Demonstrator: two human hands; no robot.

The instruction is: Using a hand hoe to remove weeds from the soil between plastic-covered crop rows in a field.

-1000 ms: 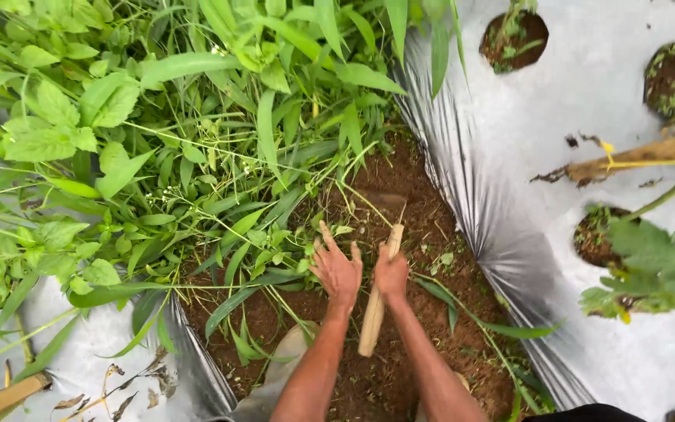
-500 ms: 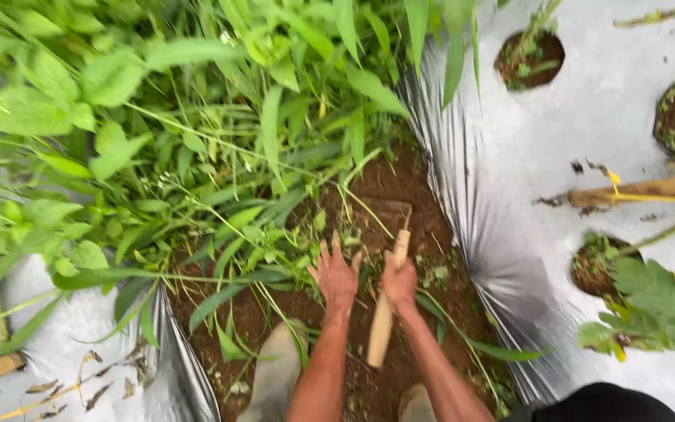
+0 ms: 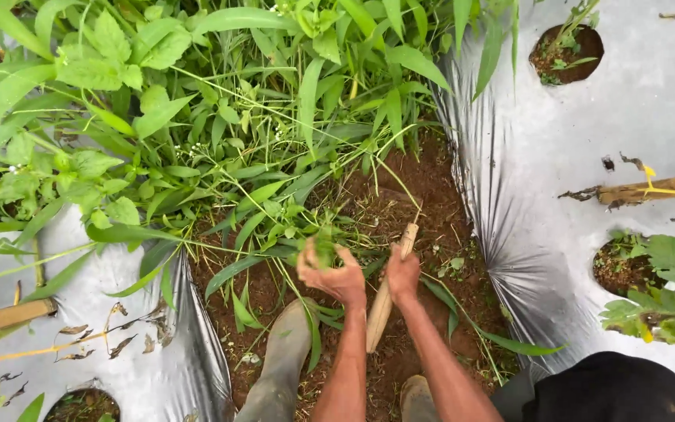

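We're maybe a third into this furrow, going by the ground: bare soil (image 3: 400,195) shows around our boots (image 3: 283,359) and a bit ahead, but a thick wall of weeds (image 3: 220,117) fills everything further up between the plastic sheets (image 3: 556,156). Our left hand (image 3: 333,273) is closed tight on a tuft (image 3: 323,246) of green stems, held just above the dirt. Our right hand (image 3: 401,273) is wrapped fully around the wooden handle (image 3: 380,309) of a tool; its blade end points into the soil near the weeds and is hard to make out.
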